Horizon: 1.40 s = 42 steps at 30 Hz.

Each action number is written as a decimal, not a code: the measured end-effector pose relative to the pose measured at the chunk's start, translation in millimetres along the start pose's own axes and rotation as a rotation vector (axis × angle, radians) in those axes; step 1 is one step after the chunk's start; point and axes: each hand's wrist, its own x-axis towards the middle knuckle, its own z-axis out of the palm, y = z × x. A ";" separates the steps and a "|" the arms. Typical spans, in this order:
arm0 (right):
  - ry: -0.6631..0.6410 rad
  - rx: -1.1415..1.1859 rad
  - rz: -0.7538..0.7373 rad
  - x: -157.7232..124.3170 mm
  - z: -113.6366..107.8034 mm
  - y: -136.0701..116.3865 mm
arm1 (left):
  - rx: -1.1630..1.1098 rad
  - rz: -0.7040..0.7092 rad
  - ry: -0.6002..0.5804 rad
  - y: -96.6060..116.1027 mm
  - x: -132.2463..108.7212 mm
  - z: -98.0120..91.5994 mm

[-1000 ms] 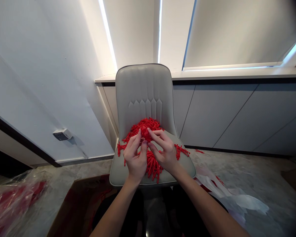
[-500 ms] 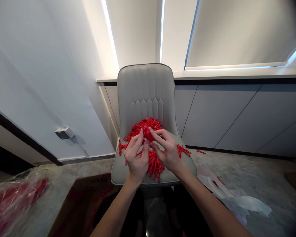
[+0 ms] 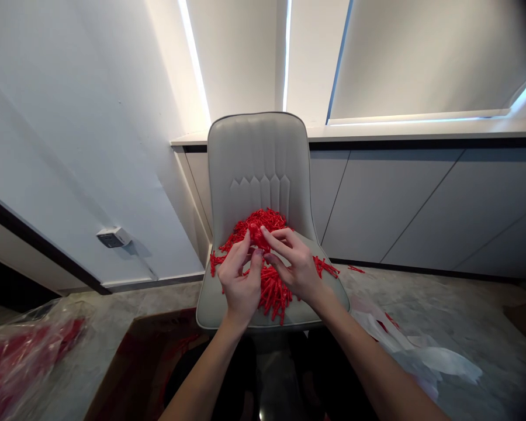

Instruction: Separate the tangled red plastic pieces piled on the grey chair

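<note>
Between the fingertips of both hands is a small, shiny red piece (image 3: 258,235); its exact kind is too small to make out. My left hand (image 3: 240,279) pinches it from the left, thumb below and fingers above. From the right, my right hand (image 3: 296,264) closes on the same piece with its thumb and fingers. Behind the hands, a heap of thin red stick-like pieces (image 3: 267,218) lies against the chair's backrest. A second pile of red sticks (image 3: 275,298) is spread below the hands, on the seat of the grey chair (image 3: 258,146).
On the floor at left lies a clear plastic bag with red contents (image 3: 30,356). An open cardboard box (image 3: 127,356) stands by the chair's front left. White plastic wrapping (image 3: 438,359) is on the right. A socket box (image 3: 114,237) juts from the wall.
Both hands and the red piece have shifted slightly to the left. The fingers have moved a little on the piece, and the piles look the same.
</note>
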 end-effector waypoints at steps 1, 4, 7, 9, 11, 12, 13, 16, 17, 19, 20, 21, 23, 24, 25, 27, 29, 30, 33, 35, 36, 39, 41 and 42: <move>-0.006 0.004 0.002 0.0 -0.3 0.0 | -0.002 -0.009 0.002 0.5 -0.2 0.3; -0.016 0.022 0.009 -0.3 -0.3 0.3 | 0.002 -0.019 0.003 1.3 -0.9 1.2; -0.008 0.028 0.029 -0.8 1.4 -0.7 | 0.028 -0.006 -0.001 -0.1 -1.3 1.6; 0.009 0.024 0.051 -1.3 3.5 -2.5 | 0.052 0.023 0.002 -1.9 -1.3 1.3; 0.026 0.032 0.069 -1.6 5.5 -4.9 | 0.083 0.067 0.008 -3.6 -1.1 0.7; 0.033 0.045 0.075 -1.7 6.2 -6.0 | 0.098 0.089 0.010 -4.2 -1.1 0.5; 0.036 0.060 0.080 -1.6 6.7 -7.0 | 0.113 0.109 0.012 -4.5 -1.0 0.3; 0.041 0.093 0.090 -1.4 7.1 -8.4 | 0.139 0.146 0.012 -4.5 -0.8 0.5; 0.044 0.092 0.094 -1.3 7.0 -8.4 | 0.142 0.151 0.010 -4.3 -0.8 0.8; 0.061 0.082 0.106 -1.3 6.9 -7.9 | 0.141 0.155 0.000 -3.9 -0.7 1.6; 0.071 0.082 0.114 -1.4 7.0 -7.6 | 0.140 0.155 -0.006 -3.7 -0.7 2.0; 0.079 0.085 0.121 -1.5 7.0 -7.4 | 0.139 0.156 -0.009 -3.6 -0.8 2.4; 0.083 0.095 0.129 -1.7 6.8 -7.0 | 0.143 0.158 -0.013 -3.2 -0.9 3.0; 0.082 0.095 0.131 -1.7 6.6 -6.8 | 0.146 0.158 -0.012 -2.9 -1.0 3.2; 0.080 0.090 0.132 -1.7 6.3 -6.6 | 0.147 0.155 -0.010 -2.4 -1.1 3.4; 0.075 0.073 0.127 -1.6 5.4 -5.7 | 0.143 0.143 -0.005 -0.9 -1.3 3.8; 0.069 0.056 0.111 -1.5 4.4 -4.2 | 0.125 0.126 -0.003 1.1 -1.6 4.2; 0.065 0.049 0.100 -1.4 3.8 -3.3 | 0.112 0.117 -0.004 2.2 -1.6 4.3; 0.057 0.034 0.068 -0.9 1.7 -1.0 | 0.076 0.090 -0.011 5.2 -1.4 4.2; 0.045 0.034 0.056 -0.3 0.0 -0.2 | 0.058 0.071 -0.017 6.4 -1.1 3.6; 0.037 0.036 0.052 0.1 -1.0 -0.1 | 0.049 0.061 -0.022 6.5 -0.9 3.2; 0.017 0.040 0.052 1.0 -2.8 -0.4 | 0.029 0.041 -0.038 5.2 -0.6 1.9; 0.019 0.042 0.063 1.0 -2.6 -0.9 | 0.043 0.046 -0.041 3.4 -0.5 1.3; 0.023 0.044 0.068 1.0 -2.1 -1.3 | 0.056 0.056 -0.039 2.4 -0.5 1.1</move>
